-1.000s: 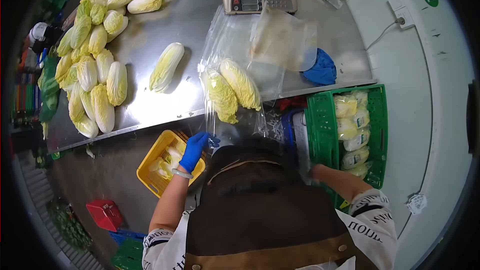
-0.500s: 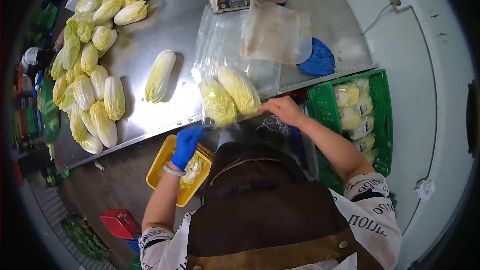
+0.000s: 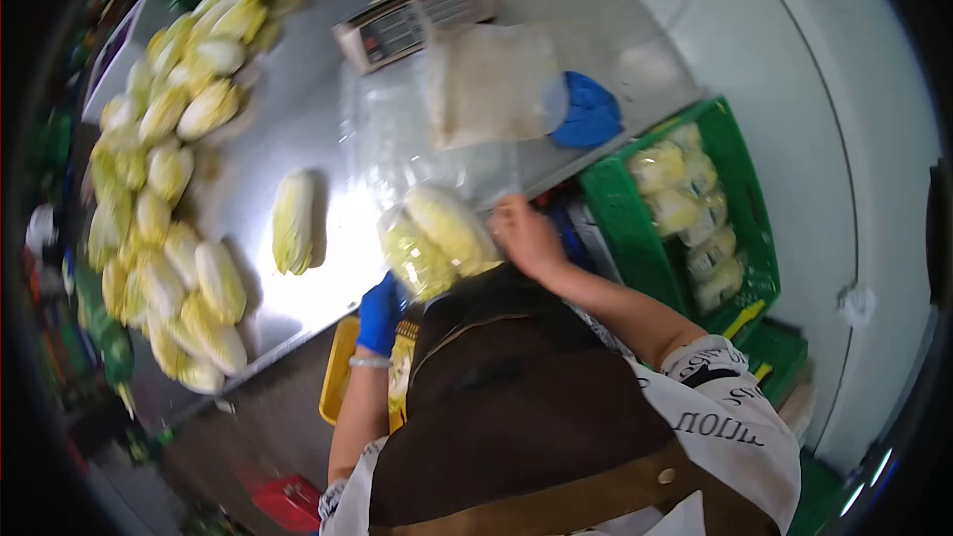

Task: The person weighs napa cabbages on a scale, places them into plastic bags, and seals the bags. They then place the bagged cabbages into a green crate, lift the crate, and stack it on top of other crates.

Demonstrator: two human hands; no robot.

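Fingers of right hand curled beside bagged cabbages; left hand blurred, opening unclear; both grips unclear.

Printed on patterned right sleeve in dark letters, legible only as "no", remainder uncertain | marked on scale at panel and keypad, too blurred to read | printed on bagged cabbages in green crate, illegible

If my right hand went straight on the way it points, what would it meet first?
The nearer of the two bagged cabbages, most likely. It lies just past your right hand, though blur and depth leave any contact unclear.
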